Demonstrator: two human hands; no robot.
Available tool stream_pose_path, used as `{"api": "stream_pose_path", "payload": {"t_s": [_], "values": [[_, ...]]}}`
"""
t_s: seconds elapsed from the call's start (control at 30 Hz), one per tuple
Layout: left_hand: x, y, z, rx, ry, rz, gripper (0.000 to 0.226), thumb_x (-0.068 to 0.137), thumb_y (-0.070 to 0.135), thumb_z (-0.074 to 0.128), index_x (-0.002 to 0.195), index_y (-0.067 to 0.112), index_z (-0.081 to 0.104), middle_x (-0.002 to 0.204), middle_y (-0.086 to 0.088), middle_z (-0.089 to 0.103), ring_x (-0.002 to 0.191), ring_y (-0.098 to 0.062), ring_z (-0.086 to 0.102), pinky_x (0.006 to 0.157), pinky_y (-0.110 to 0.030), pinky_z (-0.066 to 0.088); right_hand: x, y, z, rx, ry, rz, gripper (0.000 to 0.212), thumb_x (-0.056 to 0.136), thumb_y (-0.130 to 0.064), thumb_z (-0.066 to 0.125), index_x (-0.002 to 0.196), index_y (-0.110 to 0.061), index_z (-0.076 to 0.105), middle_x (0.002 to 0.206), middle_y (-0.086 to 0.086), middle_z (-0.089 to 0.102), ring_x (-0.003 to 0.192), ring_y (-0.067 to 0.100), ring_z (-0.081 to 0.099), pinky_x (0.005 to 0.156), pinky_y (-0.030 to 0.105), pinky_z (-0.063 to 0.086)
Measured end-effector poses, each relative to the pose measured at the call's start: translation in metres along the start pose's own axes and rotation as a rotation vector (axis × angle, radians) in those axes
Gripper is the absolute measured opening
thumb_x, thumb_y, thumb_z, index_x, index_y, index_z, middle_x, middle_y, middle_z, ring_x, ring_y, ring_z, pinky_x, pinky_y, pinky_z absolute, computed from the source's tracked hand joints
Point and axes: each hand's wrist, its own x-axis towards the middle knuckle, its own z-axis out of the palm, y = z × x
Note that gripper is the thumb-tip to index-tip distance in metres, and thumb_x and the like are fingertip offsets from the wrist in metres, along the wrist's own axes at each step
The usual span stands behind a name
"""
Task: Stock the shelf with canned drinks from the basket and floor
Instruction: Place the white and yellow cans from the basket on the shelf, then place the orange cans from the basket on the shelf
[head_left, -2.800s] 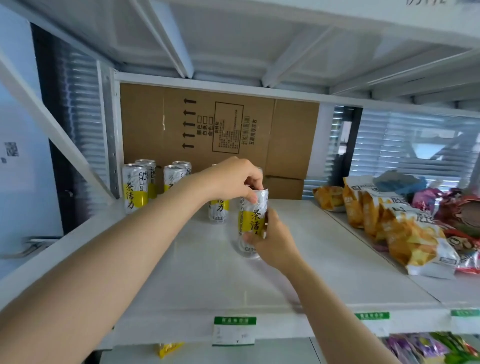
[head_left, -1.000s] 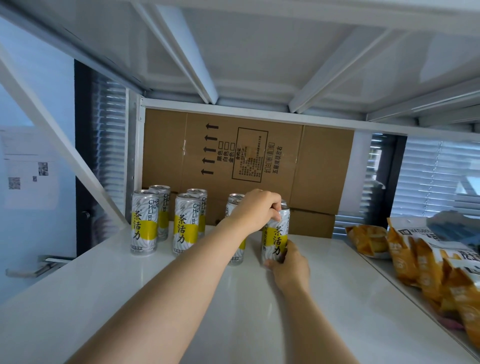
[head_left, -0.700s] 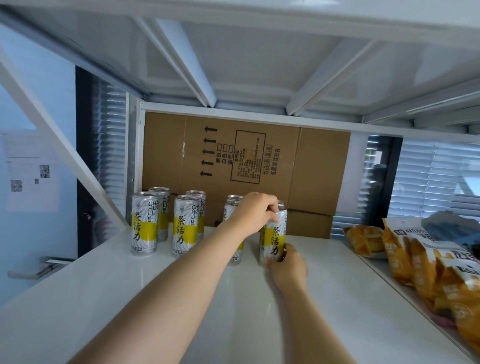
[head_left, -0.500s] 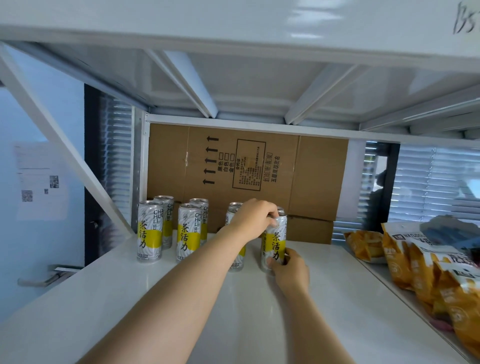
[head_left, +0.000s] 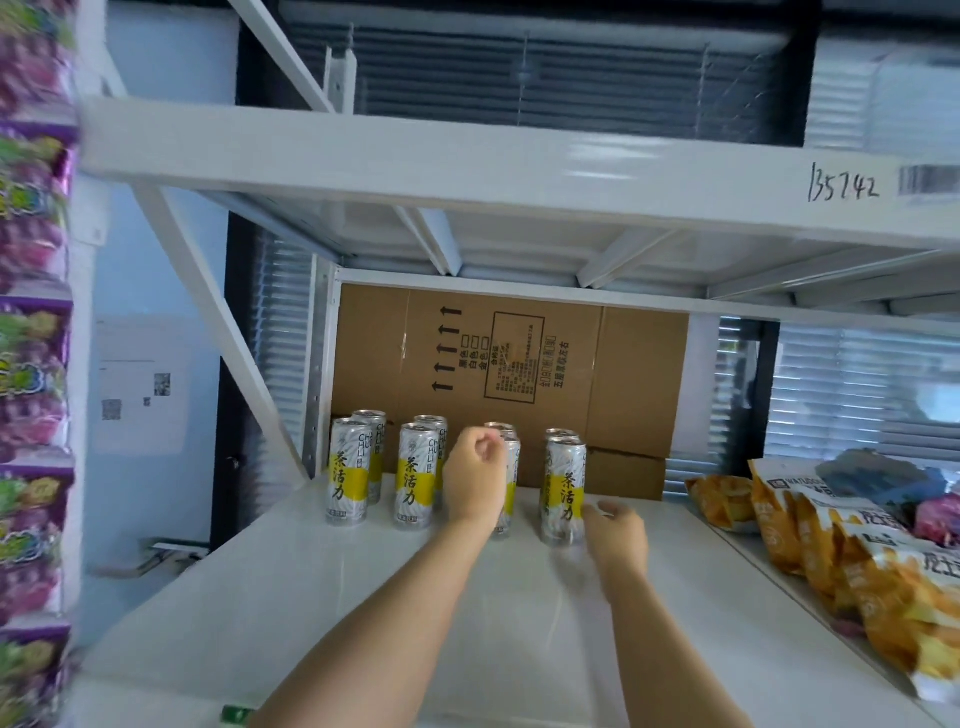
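Silver-and-yellow slim metal drink cans stand upright on the white shelf, just beyond the fingers. The left hand is curled on nothing; the right hand is loosely spread, also empty. Full cans are probably heavy, smooth and easily dented, so grasp them mid-body.

The cardboard box stands at the back of the shelf board, under the upper shelf beam. Directly before the box stand the cans, in four files of two, one can behind the other. The leftmost front can is before the box's left end and the second front can is just right of it. The rightmost front can is before the box's right half. My left hand is before the third file, covering most of its front can. My right hand is nearer me, just right of the rightmost front can. The snack bags lie right of the box. The hanging packets are well left of it, nearer me.
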Motion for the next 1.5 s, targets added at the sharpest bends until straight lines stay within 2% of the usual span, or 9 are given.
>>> {"api": "stream_pose_path", "payload": {"t_s": [0.07,0.17,0.3,0.53,0.7,0.87,1.07,1.27,1.5], "values": [[-0.003,-0.002,-0.010,-0.117,0.020,-0.137,0.011,0.094,0.019,0.052,0.099,0.020,0.062,0.099,-0.002,0.070,0.089,-0.018,0.066,0.081,-0.037,0.056,-0.007,0.001,0.002,0.048,-0.001,0.030,0.035,0.087,-0.026,0.060,0.119,-0.010,0.064,0.108,0.013,0.069,0.100,0.032,0.063,0.089,0.041,0.054],[-0.014,0.004,-0.027,-0.361,0.054,-0.316,0.013,0.095,0.007,0.046,0.098,0.012,0.058,0.079,-0.003,0.063,0.062,-0.014,0.057,0.059,-0.026,0.050,-0.036,-0.003,0.003,0.293,-0.035,0.104,0.019,0.094,-0.020,0.057,0.107,-0.009,0.062,0.092,0.011,0.066,0.082,0.023,0.061,0.072,0.035,0.052],[-0.032,0.007,-0.053,-0.507,0.071,-0.404,0.013,0.096,0.003,0.045,0.098,0.009,0.056,0.080,-0.005,0.059,0.061,-0.013,0.053,0.047,-0.016,0.047,-0.078,-0.002,0.005,0.443,-0.060,0.160,0.012,0.098,-0.017,0.053,0.102,-0.008,0.059,0.082,0.009,0.063,0.074,0.018,0.058,0.075,0.035,0.052],[-0.063,-0.002,-0.094,-0.625,0.043,-0.511,0.009,0.094,0.009,0.053,0.095,0.009,0.062,0.081,-0.006,0.065,0.060,-0.014,0.057,0.056,-0.023,0.050,-0.146,0.004,0.014,0.468,-0.076,0.167,0.017,0.097,-0.020,0.055,0.107,-0.008,0.061,0.083,0.008,0.067,0.074,0.018,0.061,0.074,0.032,0.053],[-0.086,0.011,-0.135,-0.581,0.004,-0.419,0.014,0.092,0.010,0.054,0.100,0.005,0.064,0.081,-0.008,0.068,0.062,-0.017,0.060,0.059,-0.026,0.052,-0.191,0.001,0.017,0.480,-0.087,0.128,0.015,0.097,-0.017,0.054,0.107,-0.008,0.061,0.082,0.008,0.067,0.074,0.018,0.061,0.080,0.033,0.055],[-0.116,0.031,-0.189,-0.539,0.069,-0.354,0.016,0.093,0.011,0.051,0.084,0.010,0.065,0.076,-0.008,0.069,0.066,-0.020,0.062,0.066,-0.028,0.054,-0.236,-0.009,0.012,0.488,-0.166,0.115,0.014,0.097,-0.012,0.052,0.107,-0.008,0.061,0.080,0.008,0.066,0.072,0.018,0.060,0.079,0.034,0.054],[-0.177,0.036,-0.256,-0.376,0.124,-0.340,0.016,0.093,0.016,0.052,0.084,0.012,0.064,0.079,-0.005,0.069,0.071,-0.017,0.064,0.073,-0.031,0.055,-0.304,-0.001,0.014,0.478,-0.312,0.190,0.015,0.095,-0.012,0.054,0.107,-0.009,0.062,0.084,0.011,0.069,0.074,0.019,0.062,0.078,0.033,0.055],[-0.252,0.014,-0.346,-0.266,0.298,-0.410,0.016,0.090,0.013,0.056,0.078,0.009,0.066,0.072,-0.010,0.068,0.057,-0.019,0.059,0.056,-0.026,0.048,-0.390,0.025,0.039,0.415,-0.533,0.314,0.013,0.095,-0.018,0.057,0.084,-0.014,0.062,0.075,0.007,0.065,0.066,0.017,0.058,0.070,0.031,0.049],[-0.311,-0.007,-0.493,-0.139,0.468,-0.470,0.022,0.097,0.012,0.050,0.080,0.006,0.061,0.069,-0.009,0.061,0.055,-0.019,0.053,0.040,-0.015,0.042,-0.503,0.052,0.092,0.317,-0.719,0.413,0.011,0.095,-0.019,0.057,0.087,-0.013,0.060,0.076,0.006,0.065,0.066,0.016,0.058,0.065,0.028,0.047]]}}
